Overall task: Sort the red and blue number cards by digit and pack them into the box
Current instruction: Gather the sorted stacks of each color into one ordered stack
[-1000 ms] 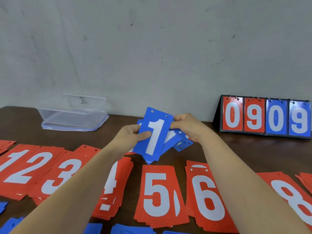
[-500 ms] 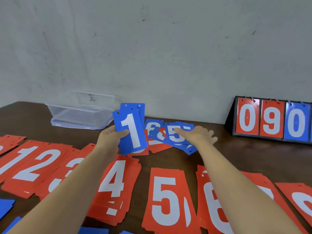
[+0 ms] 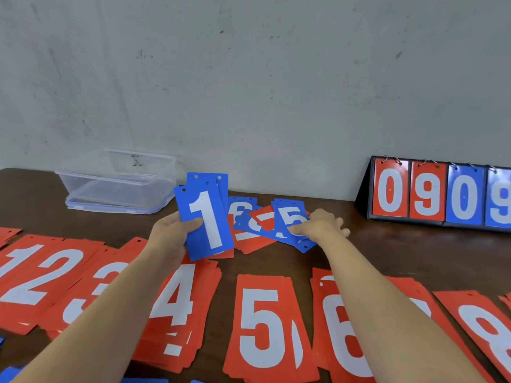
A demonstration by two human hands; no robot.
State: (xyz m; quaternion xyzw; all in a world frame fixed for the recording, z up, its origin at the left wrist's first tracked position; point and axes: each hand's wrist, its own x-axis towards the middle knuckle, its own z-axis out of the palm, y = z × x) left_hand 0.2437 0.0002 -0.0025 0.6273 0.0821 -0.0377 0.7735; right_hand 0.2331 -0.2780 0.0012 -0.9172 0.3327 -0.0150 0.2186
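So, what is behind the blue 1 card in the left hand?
More blue cards, only their punched tops showing above the blue 1 card. Their digits are covered.

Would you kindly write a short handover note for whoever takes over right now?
Left hand grips a few blue 1 cards. Right hand rests on the blue 5 card atop the mixed pile.
Done: red cards lie in digit stacks along the front.
Left: sort the mixed pile, then pack everything; the clear box at the back left looks empty.
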